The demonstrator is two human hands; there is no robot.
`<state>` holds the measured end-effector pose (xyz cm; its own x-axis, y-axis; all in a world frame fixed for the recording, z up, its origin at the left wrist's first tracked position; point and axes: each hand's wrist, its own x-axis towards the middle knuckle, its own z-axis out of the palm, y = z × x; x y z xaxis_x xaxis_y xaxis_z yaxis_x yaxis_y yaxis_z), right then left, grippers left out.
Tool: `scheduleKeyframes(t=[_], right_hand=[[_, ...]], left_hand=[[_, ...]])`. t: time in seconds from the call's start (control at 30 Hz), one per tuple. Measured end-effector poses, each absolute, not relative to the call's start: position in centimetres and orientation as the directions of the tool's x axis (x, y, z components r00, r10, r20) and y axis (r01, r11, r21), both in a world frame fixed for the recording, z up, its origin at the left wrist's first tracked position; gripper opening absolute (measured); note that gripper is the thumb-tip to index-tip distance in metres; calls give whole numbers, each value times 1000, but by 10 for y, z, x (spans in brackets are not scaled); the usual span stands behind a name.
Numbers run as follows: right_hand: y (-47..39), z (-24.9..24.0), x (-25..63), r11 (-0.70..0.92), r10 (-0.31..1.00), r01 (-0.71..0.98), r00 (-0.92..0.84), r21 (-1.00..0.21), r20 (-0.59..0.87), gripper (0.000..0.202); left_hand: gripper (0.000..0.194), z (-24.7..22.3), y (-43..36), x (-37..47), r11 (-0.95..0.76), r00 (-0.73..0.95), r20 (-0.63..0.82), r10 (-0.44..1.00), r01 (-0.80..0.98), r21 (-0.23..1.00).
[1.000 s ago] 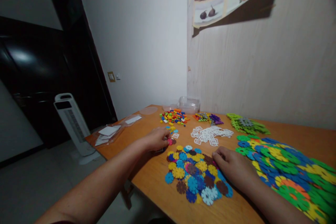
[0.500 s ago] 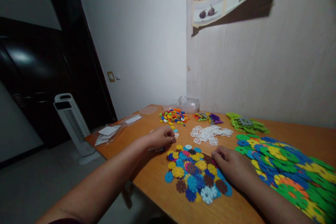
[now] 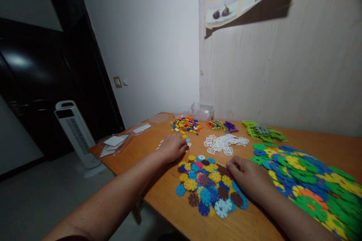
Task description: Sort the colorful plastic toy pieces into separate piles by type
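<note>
My left hand [image 3: 173, 147] is closed with its fingers bent down over the table, just behind the pile of small notched plastic discs [image 3: 206, 196]. Whatever its fingertips pinch is hidden. Close to them lie a few small blue and yellow pieces and part of a white lattice piece [image 3: 189, 145]. Resting at the right side of the disc pile, my right hand [image 3: 249, 175] has curled fingers; a magenta disc [image 3: 229, 173] shows by them. I cannot make out what they grip. The discs are blue, yellow, brown, white and pink.
White lattice pieces [image 3: 223, 143] lie behind the discs. Farther back are small colourful blocks [image 3: 186, 124], purple pieces [image 3: 230, 127], green pieces [image 3: 266, 131] and a clear plastic box [image 3: 202, 112]. Large notched discs [image 3: 311, 207] cover the right. Plastic bags [image 3: 114, 144] lie at the left edge.
My left hand has turned slightly, so its back hides more of the fingertips, and a brown bit seen there is now hard to see. My right hand stays in place.
</note>
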<state>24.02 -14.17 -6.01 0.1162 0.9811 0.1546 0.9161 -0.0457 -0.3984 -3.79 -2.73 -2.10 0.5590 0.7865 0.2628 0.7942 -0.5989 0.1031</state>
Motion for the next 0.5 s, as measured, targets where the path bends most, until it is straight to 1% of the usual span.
scheduleKeyframes(t=[0.03, 0.07, 0.13, 0.17, 0.2, 0.23, 0.3, 0.37, 0.43, 0.5], right_hand=[[-141, -61, 240, -45, 981, 916, 116, -400, 155, 34], [-141, -61, 241, -45, 982, 915, 115, -401, 153, 34], [-140, -62, 241, -50, 982, 915, 118, -401, 147, 34], [-139, -62, 241, -57, 982, 915, 124, -398, 142, 34], [-139, -62, 241, -65, 983, 916, 128, -395, 135, 34], [-139, -62, 241, -71, 983, 918, 131, -391, 128, 34], [-139, -61, 241, -73, 984, 919, 130, -387, 124, 34], [-139, -60, 240, -66, 984, 921, 124, -384, 128, 35], [-140, -59, 239, -66, 983, 921, 125, -384, 131, 35], [-141, -59, 240, -63, 983, 918, 125, -392, 134, 34]], left_hand=[[27, -20, -28, -35, -591, 532, 286, 797, 785, 187], [28, -19, -29, -32, -581, 509, 286, 812, 754, 307], [30, -16, -33, -27, -519, 489, 228, 842, 617, 591], [31, -13, -35, -25, -465, 487, 191, 852, 537, 704], [31, -11, -36, -25, -413, 478, 167, 862, 471, 779], [32, -9, -36, -25, -376, 460, 158, 873, 432, 820], [31, -6, -33, -31, -358, 403, 180, 897, 427, 830], [29, -7, -27, -43, -378, 351, 221, 910, 479, 792], [25, -12, -21, -57, -387, 324, 233, 917, 575, 721], [23, -19, -18, -70, -370, 340, 172, 925, 699, 612]])
